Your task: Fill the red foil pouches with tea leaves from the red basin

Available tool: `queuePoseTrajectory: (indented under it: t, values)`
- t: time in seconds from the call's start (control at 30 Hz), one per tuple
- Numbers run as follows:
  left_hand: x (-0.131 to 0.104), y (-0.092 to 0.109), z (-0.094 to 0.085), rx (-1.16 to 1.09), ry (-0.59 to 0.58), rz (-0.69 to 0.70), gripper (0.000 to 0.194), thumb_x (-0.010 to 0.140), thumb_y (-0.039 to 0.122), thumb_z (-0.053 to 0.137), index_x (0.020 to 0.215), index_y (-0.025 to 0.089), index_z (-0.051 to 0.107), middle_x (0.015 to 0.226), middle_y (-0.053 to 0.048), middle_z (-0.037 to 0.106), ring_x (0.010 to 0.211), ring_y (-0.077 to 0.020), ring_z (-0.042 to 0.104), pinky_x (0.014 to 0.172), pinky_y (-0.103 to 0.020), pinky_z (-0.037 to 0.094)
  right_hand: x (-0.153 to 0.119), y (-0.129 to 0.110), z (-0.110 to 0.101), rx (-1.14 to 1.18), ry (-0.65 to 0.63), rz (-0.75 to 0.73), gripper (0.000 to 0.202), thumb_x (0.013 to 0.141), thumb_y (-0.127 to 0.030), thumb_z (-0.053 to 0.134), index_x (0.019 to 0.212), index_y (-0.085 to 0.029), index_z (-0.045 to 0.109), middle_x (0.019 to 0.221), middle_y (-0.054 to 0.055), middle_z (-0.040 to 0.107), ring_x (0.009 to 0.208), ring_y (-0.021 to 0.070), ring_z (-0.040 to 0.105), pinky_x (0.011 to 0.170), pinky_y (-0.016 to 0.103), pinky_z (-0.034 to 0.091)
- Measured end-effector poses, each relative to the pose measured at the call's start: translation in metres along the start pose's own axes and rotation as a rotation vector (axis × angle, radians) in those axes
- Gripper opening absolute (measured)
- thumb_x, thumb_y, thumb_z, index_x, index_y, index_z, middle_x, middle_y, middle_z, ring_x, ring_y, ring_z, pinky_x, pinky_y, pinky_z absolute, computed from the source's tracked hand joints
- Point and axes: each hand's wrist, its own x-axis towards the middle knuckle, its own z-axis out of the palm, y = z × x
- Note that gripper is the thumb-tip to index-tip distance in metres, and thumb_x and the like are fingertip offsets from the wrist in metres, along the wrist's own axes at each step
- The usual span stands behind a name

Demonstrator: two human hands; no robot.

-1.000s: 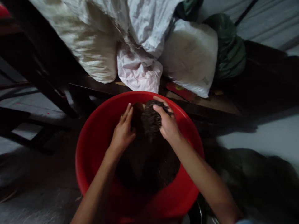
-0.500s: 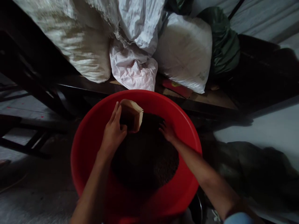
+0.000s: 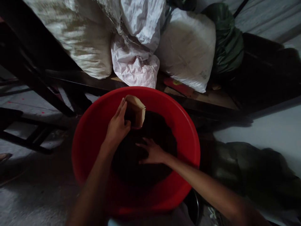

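Observation:
My left hand (image 3: 118,125) grips a brown paper bag (image 3: 139,108) by its left side, fingers outside and thumb near the lower edge. The bag's open mouth faces me, and its inside is too dark to make out. It is held over a large red plastic tub (image 3: 188,135). A heap of dark, loose, grainy material (image 3: 162,128) covers the tub's bottom; its kind I cannot tell. Over the middle of this heap is my right hand (image 3: 152,152), fingers spread and pointing left, holding nothing that I can see.
Behind the tub, a dark wooden bench (image 3: 91,82) bears several white woven sacks (image 3: 188,47) and a dark green bag (image 3: 228,40). At left stands a dark wooden stool (image 3: 35,135). Dark green sacking (image 3: 254,169) lies at right, by the white wall.
My right hand has moved left and toward me, from the heap's far right side to its middle. My left hand still holds the paper bag in about the same place.

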Motion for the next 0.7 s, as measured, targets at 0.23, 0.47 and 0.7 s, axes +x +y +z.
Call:
queuePoseTrajectory:
  t: [0.23, 0.47, 0.7]
  values:
    - [-0.001, -0.005, 0.002, -0.005, -0.02, 0.075, 0.091, 0.08, 0.0, 0.051, 0.164, 0.024, 0.027, 0.173, -0.006, 0.022, 0.156, -0.0239, 0.033, 0.125, -0.04, 0.043, -0.019, -0.042, 0.023, -0.088, -0.059, 0.006, 0.068, 0.074, -0.047, 0.084, 0.139, -0.036, 0.066, 0.158, 0.015, 0.042, 0.133, 0.0497, 0.052, 0.098, 0.064, 0.053]
    - [-0.006, -0.009, -0.011, -0.024, -0.095, 0.052, 0.093, 0.078, -0.003, 0.049, 0.164, 0.027, 0.027, 0.173, -0.006, 0.02, 0.153, -0.0253, 0.039, 0.121, -0.042, 0.047, -0.045, -0.067, -0.084, 0.559, 0.481, -0.253, 0.034, 0.071, -0.029, 0.08, 0.104, -0.029, 0.072, 0.111, 0.002, 0.065, 0.105, 0.0216, 0.066, 0.097, 0.035, 0.053]
    - [0.003, -0.002, -0.005, -0.009, -0.096, 0.124, 0.088, 0.079, -0.001, 0.051, 0.162, 0.023, 0.033, 0.171, -0.008, 0.028, 0.155, -0.0258, 0.036, 0.126, -0.045, 0.04, 0.028, -0.092, -0.181, 0.6, 0.758, -0.351, 0.035, 0.082, -0.032, 0.074, 0.117, -0.026, 0.072, 0.117, 0.002, 0.074, 0.11, 0.0209, 0.068, 0.105, 0.04, 0.049]
